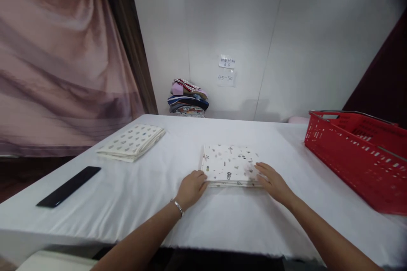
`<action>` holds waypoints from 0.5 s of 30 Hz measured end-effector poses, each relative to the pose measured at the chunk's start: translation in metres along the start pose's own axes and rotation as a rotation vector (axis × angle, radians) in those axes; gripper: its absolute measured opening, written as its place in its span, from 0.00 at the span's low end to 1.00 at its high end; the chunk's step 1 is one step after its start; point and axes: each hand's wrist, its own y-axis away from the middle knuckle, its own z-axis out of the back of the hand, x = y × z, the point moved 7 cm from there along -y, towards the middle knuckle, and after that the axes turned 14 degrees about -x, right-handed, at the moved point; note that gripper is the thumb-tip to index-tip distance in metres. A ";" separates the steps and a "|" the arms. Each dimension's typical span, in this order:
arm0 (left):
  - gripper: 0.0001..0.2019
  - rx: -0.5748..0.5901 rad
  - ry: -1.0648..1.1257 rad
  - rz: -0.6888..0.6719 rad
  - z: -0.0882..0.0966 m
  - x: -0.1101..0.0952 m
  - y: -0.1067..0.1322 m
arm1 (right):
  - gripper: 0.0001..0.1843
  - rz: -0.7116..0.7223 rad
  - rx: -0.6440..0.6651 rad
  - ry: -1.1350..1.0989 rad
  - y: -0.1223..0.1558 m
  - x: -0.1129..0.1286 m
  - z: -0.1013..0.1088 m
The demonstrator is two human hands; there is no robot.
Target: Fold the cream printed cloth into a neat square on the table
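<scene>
A folded white cloth (229, 163) with small scattered prints lies flat on the white-covered table in front of me. My left hand (192, 187) is at its near left corner, fingers bent and closed on the edge. On the opposite side, my right hand (274, 183) rests its outstretched fingertips on the cloth's right edge, the fingers slightly apart. A bracelet (178, 207) circles my left wrist. The underside of the cloth is hidden.
Another folded cloth (132, 140), cream with grey prints, lies at the left. Nearer is a black flat slab (70, 186). A red plastic basket (352, 161) stands at the right. Behind the white table (235, 220), a pile of folded fabrics (188, 98) sits by the wall.
</scene>
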 end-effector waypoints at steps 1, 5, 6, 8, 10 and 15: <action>0.11 0.002 0.003 0.000 -0.001 -0.002 -0.001 | 0.23 -0.030 -0.010 -0.033 -0.010 0.007 -0.004; 0.11 0.005 -0.007 0.019 -0.003 -0.005 0.001 | 0.28 -0.119 0.095 0.019 -0.040 0.018 -0.041; 0.11 0.008 -0.004 0.030 -0.003 -0.006 0.003 | 0.28 -0.131 0.149 0.093 -0.043 0.013 -0.052; 0.12 0.017 0.021 0.061 -0.003 -0.005 0.007 | 0.30 -0.134 0.251 0.258 -0.043 0.000 -0.071; 0.13 0.030 0.057 0.105 -0.002 -0.002 0.009 | 0.30 -0.125 0.316 0.352 -0.037 -0.015 -0.084; 0.21 0.057 0.004 0.266 -0.003 0.014 -0.017 | 0.31 -0.115 0.343 0.374 -0.028 -0.031 -0.094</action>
